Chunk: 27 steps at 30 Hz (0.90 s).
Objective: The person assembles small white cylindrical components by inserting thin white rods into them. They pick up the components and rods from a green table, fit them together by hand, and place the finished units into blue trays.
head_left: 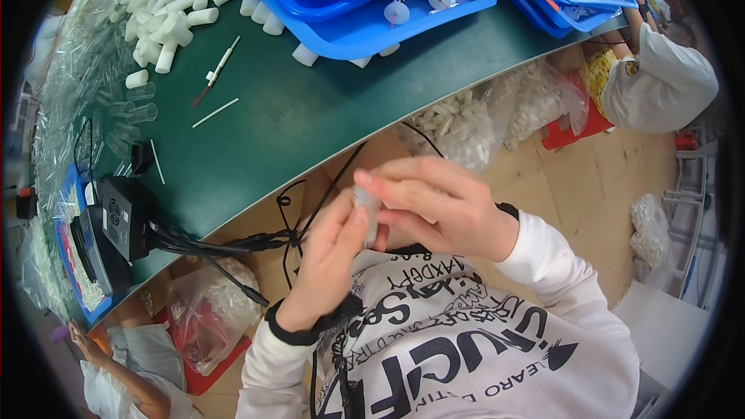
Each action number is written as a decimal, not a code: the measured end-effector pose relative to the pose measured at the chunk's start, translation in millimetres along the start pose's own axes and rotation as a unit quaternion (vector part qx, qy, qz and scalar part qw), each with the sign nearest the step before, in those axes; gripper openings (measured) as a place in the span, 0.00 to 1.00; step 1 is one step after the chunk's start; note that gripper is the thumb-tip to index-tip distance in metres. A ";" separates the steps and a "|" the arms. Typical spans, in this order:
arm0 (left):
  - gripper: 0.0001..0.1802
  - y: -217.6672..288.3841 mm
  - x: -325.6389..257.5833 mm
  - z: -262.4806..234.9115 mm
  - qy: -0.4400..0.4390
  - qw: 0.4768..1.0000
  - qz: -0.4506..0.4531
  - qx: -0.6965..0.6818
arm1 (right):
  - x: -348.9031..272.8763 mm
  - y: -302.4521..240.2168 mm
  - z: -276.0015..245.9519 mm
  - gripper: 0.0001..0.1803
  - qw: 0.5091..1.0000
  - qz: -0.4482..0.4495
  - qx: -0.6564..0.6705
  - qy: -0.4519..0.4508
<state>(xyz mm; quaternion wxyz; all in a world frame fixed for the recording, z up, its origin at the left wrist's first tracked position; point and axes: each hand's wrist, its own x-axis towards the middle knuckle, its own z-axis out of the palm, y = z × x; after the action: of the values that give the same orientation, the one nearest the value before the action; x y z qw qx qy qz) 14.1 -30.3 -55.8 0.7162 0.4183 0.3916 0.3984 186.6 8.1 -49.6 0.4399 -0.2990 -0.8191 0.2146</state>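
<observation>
Close in front of my chest, off the table's near edge, both hands meet around a small whitish, translucent cylinder. My left hand is closed on it, with the thumb along its side. The fingers of my right hand pinch at its upper end and right side. My fingers cover much of the cylinder, so its ends are hidden. On the green table lie a thin white stick and a slim white rod with a small clip and a red tip.
Stacked blue trays stand at the back, beside piled white cylinders. Clear tubes lie at left, near a black fan-vented box with cables. Co-workers sit at right and lower left. Filled bags lie below the table.
</observation>
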 end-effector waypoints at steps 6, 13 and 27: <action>0.20 -2.0 12.7 -4.6 0.086 0.994 -0.022 -0.056 | -31.5 -3.0 25.3 0.13 0.923 0.313 0.156 0.159; 0.18 -8.6 13.5 -6.9 0.169 0.984 -0.025 -0.048 | -26.8 -16.6 46.2 0.10 0.861 0.441 0.221 0.126; 0.19 -1.8 15.9 -12.1 0.141 0.977 -0.039 -0.153 | 8.4 -41.3 60.9 0.17 0.797 0.540 0.269 0.034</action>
<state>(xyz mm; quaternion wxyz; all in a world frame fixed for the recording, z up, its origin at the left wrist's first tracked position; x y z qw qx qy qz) 9.7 -13.2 -65.2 0.7244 0.2278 0.4388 0.4804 118.8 -21.6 -51.0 0.3431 -0.5695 -0.4189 0.6184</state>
